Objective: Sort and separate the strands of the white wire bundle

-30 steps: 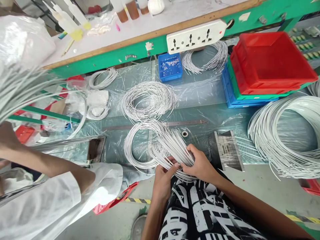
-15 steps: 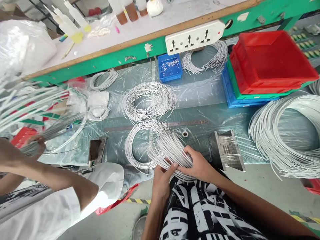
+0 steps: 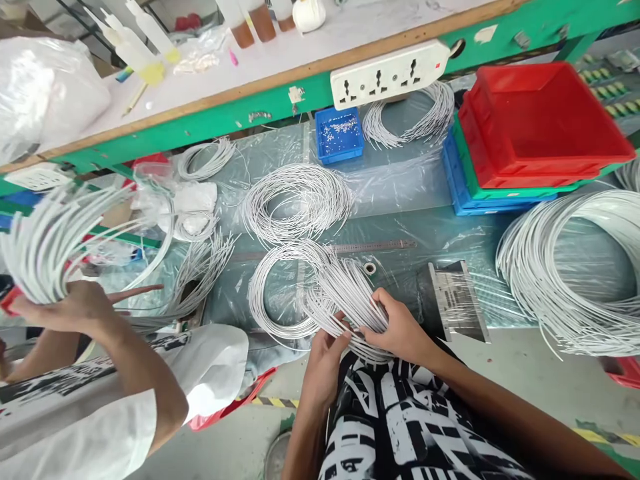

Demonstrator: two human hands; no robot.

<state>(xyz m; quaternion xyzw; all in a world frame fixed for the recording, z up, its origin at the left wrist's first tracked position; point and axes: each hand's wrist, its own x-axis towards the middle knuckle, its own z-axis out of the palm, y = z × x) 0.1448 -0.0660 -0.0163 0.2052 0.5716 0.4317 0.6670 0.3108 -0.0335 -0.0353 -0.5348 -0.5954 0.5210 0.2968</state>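
Observation:
Both my hands are closed on a coil of thin white wires (image 3: 295,287) at the near edge of the bench. My left hand (image 3: 327,353) pinches the strands from below. My right hand (image 3: 397,327) grips the bundle from the right, fingers curled over it. The coil's loose loop lies flat on the plastic sheet to the left of my hands. A steel ruler (image 3: 370,246) lies just beyond it.
A co-worker's hand (image 3: 75,308) at the left holds up another white wire bundle (image 3: 50,233). More wire coils (image 3: 297,200) and a big wire heap (image 3: 570,273) lie around. Stacked red, green and blue bins (image 3: 540,123), a small blue tray (image 3: 340,133) and a power strip (image 3: 393,70) stand behind.
The co-worker at the left has swung the wire bundle down and gathered it in one hand. My hands shifted slightly on my coil.

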